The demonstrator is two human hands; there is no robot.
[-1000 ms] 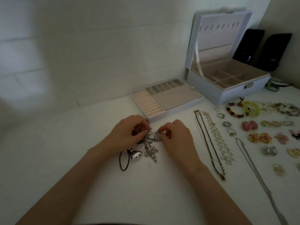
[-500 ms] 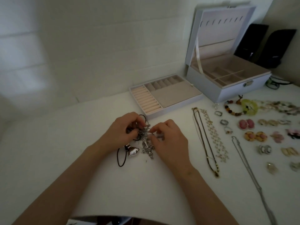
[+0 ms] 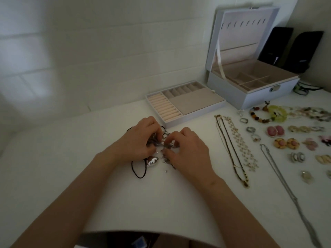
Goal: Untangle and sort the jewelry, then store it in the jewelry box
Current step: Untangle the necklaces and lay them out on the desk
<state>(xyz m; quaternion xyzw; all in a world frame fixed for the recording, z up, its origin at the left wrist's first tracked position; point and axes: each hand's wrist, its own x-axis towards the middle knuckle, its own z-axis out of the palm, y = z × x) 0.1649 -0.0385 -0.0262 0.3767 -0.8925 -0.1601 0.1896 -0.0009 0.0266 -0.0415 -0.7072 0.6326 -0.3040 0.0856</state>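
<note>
Tangled jewelry (image 3: 166, 161): mid-desk (image 3: 157, 203), between the front edge and the tray (image 3: 197, 102). Left hand (image 3: 138, 142): fingers curled, pinching the tangle's left side. Right hand (image 3: 188, 149): fingers curled, pinching chain on its right side. Black cord loop (image 3: 138, 171) and silver pendant (image 3: 152, 161) lie on the desk. Jewelry box (image 3: 265, 99): lid up, back right corner. 2 necklaces (image 3: 240, 143) lie straight toward the right edge.
</note>
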